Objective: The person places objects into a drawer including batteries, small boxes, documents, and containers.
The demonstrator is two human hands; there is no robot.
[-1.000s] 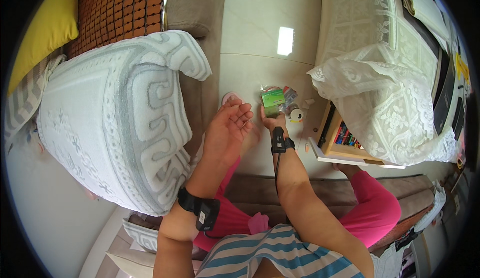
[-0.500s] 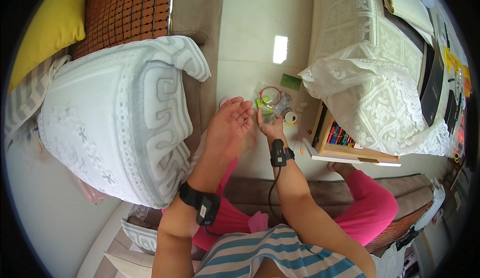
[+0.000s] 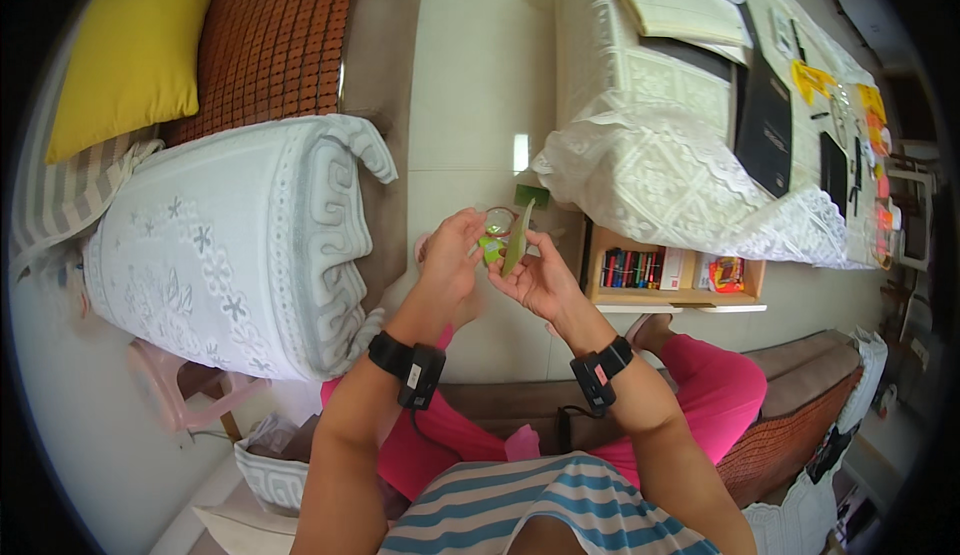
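Observation:
My right hand (image 3: 548, 282) pinches a thin, flat pale-green piece (image 3: 519, 240) between thumb and fingers. It is held up on edge, and its exact kind does not show. Close on its left is my left hand (image 3: 452, 257), fingers loosely bent and apart, with nothing visible in it. Between and beyond the hands lie a red-rimmed round clear thing (image 3: 499, 221) and a bright-green small item (image 3: 491, 248), partly hidden by the fingers. A dark green card (image 3: 531, 195) is on the floor just past them.
An open wooden drawer (image 3: 600, 273) with coloured pens (image 3: 632, 269) and a red-yellow packet (image 3: 727, 275) juts out on the right, below a lace-covered table (image 3: 660, 155). Along the left runs a sofa with a white-grey cover (image 3: 220, 245) and yellow cushion (image 3: 135, 65).
My right hand has taken hold of the pale-green piece and lifted it upright. The left hand has come down slightly, its flat fingers now bent. The view has shifted, showing more of the drawer.

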